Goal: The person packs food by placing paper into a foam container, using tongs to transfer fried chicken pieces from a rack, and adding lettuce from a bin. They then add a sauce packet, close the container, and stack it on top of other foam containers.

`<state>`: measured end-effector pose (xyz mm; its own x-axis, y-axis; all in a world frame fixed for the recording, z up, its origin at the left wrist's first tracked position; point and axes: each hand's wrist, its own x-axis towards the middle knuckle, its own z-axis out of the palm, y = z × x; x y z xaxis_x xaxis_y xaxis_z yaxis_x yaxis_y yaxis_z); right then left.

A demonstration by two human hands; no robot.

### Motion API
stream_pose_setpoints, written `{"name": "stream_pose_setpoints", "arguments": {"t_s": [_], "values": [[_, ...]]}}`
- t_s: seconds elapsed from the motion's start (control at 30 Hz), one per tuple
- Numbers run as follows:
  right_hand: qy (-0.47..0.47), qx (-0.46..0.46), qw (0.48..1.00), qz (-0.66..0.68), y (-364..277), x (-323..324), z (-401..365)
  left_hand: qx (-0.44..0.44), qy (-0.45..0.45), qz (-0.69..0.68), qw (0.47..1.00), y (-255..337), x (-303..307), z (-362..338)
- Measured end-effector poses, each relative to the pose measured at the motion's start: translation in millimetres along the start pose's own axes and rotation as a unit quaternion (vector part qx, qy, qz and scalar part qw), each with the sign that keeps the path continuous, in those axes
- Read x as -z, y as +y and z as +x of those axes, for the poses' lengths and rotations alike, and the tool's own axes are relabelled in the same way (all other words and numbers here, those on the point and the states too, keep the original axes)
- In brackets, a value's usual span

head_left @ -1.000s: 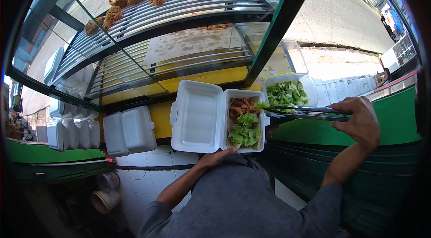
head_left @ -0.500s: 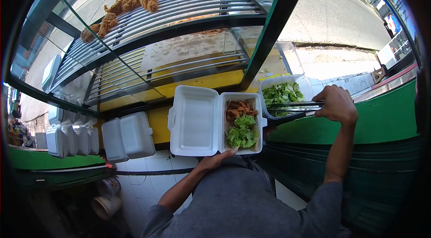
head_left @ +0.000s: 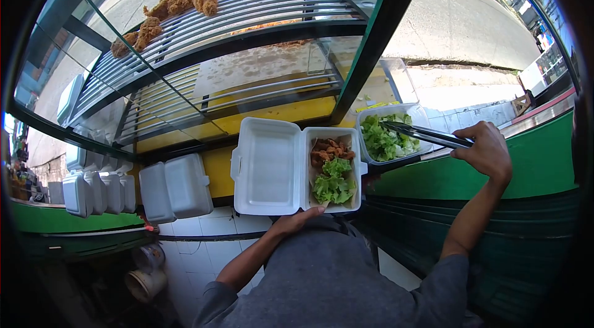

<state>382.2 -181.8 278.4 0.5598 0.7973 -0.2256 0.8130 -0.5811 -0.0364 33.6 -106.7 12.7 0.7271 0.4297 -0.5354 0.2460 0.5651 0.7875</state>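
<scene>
My left hand (head_left: 297,221) grips the near edge of an open white foam takeaway box (head_left: 272,170), thumb over the rim and the other fingers hidden underneath. In the box's right half, pieces of fried chicken (head_left: 331,151) lie behind green lettuce (head_left: 335,185) on brown paper. Closed around black-and-silver tongs (head_left: 433,137), my right hand (head_left: 486,150) is off to the right. The tongs' tips reach into a clear plastic tub (head_left: 423,119) and rest over the chopped lettuce (head_left: 385,142) inside it.
A glass-sided display case stands ahead, with fried chicken pieces (head_left: 181,3) on its slatted metal rack (head_left: 247,9). Left of my box sits another foam box (head_left: 185,185), and several more foam boxes (head_left: 99,194) are stacked beyond it. A green ledge (head_left: 532,161) runs along the right.
My right hand has moved slightly right and toward me, and the tongs have swung to a steeper slant, their tips now farther back in the lettuce. The left hand and box stay put.
</scene>
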Motion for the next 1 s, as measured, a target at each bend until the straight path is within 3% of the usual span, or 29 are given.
{"name": "stream_pose_setpoints", "arguments": {"t_s": [0.17, 0.27, 0.4, 0.53, 0.67, 0.77, 0.87, 0.9, 1.0], "values": [[0.022, -0.014, 1.0, -0.005, -2.4, -2.1, 2.6, 0.025, 0.006, -0.011, 1.0, 6.4, -3.5, -3.7], [-0.027, 0.01, 1.0, -0.011, -10.7, -9.7, 10.7, 0.024, 0.005, -0.017, 1.0, 2.7, -2.5, -2.8], [-0.04, -0.03, 0.999, -0.011, -3.6, -12.0, 13.9, 0.007, 0.0, -0.022, 1.0, -1.9, -1.2, -1.4], [0.054, 0.013, 0.998, -0.02, -5.9, 15.3, -18.4, 0.016, 0.002, -0.014, 1.0, 9.1, -4.2, -5.5], [0.126, 0.074, 0.988, 0.053, 15.0, 7.4, -34.2, 0.037, 0.012, -0.004, 0.999, 7.5, -3.8, -5.9], [0.063, 0.083, 0.982, 0.156, -2.2, 16.7, -46.6, 0.035, 0.01, -0.003, 0.999, 8.8, -4.1, -5.9], [-0.035, 0.153, 0.976, 0.148, -6.3, 9.7, -40.3, 0.057, 0.018, -0.001, 0.998, 9.4, -5.5, -5.1], [-0.073, 0.128, 0.978, 0.149, -19.1, 15.4, -42.6, 0.042, 0.02, 0.006, 0.999, 8.7, -5.4, -4.3], [-0.032, 0.104, 0.99, 0.092, -22.5, 14.1, -40.1, 0.006, 0.025, 0.019, 0.999, 0.7, -3.0, -1.7]]}}
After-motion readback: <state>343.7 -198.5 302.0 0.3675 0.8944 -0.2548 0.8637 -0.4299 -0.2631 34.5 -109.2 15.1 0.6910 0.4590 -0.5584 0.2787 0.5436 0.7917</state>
